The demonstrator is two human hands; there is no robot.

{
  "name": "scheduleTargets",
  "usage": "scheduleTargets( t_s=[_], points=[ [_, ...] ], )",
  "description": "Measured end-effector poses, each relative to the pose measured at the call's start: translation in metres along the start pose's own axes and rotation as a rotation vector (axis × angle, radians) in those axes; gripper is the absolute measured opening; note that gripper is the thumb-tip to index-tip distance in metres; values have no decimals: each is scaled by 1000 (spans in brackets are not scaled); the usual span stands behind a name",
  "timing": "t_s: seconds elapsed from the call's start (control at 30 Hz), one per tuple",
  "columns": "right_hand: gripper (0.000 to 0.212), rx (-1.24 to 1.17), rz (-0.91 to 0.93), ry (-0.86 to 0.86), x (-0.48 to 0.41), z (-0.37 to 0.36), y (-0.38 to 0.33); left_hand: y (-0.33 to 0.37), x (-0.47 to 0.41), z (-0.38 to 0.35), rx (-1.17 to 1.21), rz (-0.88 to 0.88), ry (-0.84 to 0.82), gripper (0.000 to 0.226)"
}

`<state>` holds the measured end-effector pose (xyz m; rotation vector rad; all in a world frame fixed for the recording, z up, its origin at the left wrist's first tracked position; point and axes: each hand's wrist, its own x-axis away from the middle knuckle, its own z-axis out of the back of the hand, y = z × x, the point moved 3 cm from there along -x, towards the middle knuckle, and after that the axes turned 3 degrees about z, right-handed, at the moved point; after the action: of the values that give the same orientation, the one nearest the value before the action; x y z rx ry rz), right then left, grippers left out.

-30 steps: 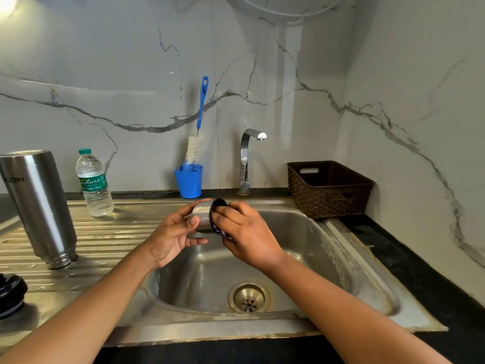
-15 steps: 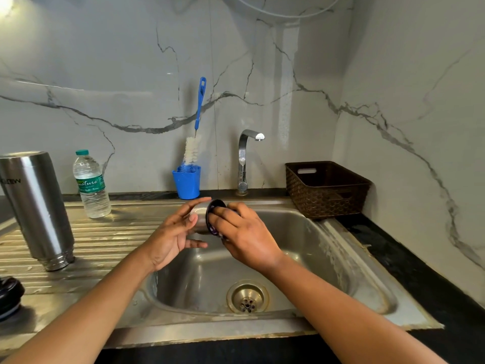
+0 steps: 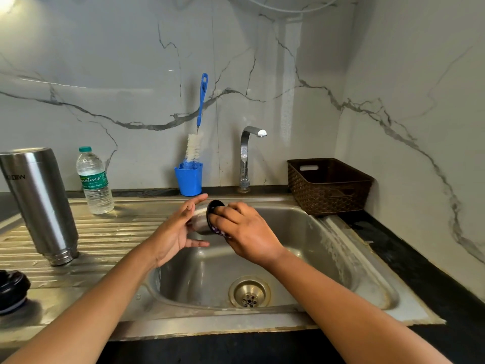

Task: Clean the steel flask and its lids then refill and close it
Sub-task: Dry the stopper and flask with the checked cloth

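Note:
Over the sink basin, my left hand holds a small steel cup lid on its side, between thumb and fingers, index finger stretched out above it. My right hand grips a dark purple scrubber and presses it against the lid's open mouth. The steel flask stands upside down on the ribbed drainboard at the left. A black inner lid lies at the drainboard's near left edge.
A plastic water bottle stands behind the flask. A blue cup holding a bottle brush sits by the wall, left of the tap. No water runs from the tap. A brown basket occupies the right counter corner.
Both hands stay over the sink with the lid and scrubber. The right hand has shifted the scrubber slightly on the lid's mouth, and my left index finger has straightened a little.

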<state>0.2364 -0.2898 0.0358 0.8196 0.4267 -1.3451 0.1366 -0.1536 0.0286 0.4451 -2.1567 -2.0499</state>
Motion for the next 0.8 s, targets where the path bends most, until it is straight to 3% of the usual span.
scheduleTargets(
  t_s=[0.13, 0.33, 0.53, 0.6, 0.7, 0.8],
  points=[
    [43, -41, -68, 39, 0, 2, 0, 4, 0, -3, 68, -77, -31, 83],
    [36, 271, 271, 36, 5, 9, -5, 1, -3, -6, -135, 118, 37, 101],
    [39, 43, -29, 70, -4, 4, -1, 0, 0, -4, 12, -60, -26, 89],
    [40, 12, -51, 85, -3, 5, -1, 2, -1, -6, 27, -95, -17, 85],
    [41, 98, 64, 108, 1, 9, -2, 6, 0, -7, -34, -62, -14, 84],
    [38, 286, 247, 88, 5, 11, -3, 5, 0, -5, -149, 87, -19, 90]
  ],
)
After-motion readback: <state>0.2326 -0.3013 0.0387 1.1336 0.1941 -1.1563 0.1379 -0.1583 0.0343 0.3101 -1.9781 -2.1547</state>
